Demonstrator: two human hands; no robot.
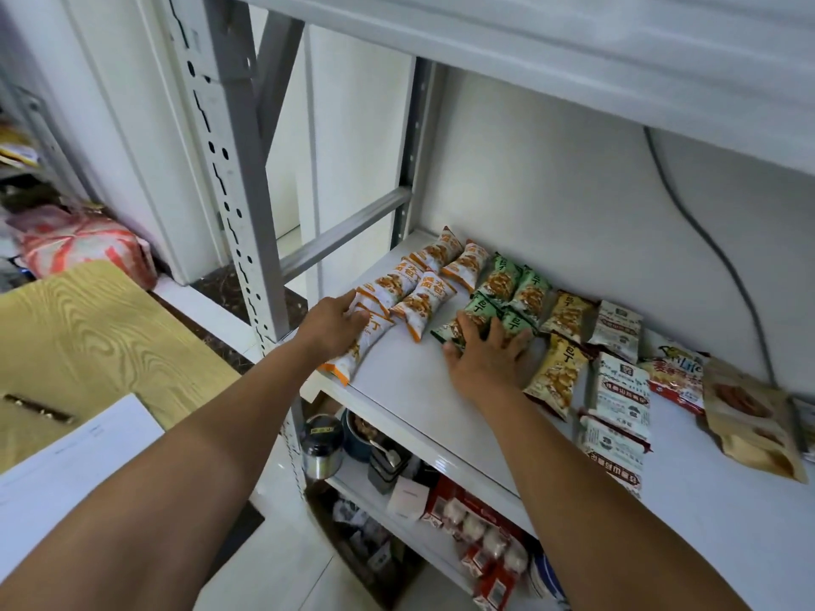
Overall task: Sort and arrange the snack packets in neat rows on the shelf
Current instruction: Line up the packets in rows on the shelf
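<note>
While the orange-white packet (361,350) lay at the shelf's (410,390) front-left corner, long axis running diagonally front-left to back-right, the L hand (333,328) reached in w/ arm extended, thumb & fingers curled round its far end. R hand (489,361) lay flat, fingers spread, pressing on green packets (500,280) mid-shelf.

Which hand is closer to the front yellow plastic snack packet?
Right. The right hand lies flat on green plastic packets just left of the front yellow snack packet; the left hand holds an orange-and-white plastic packet farther left.
</note>
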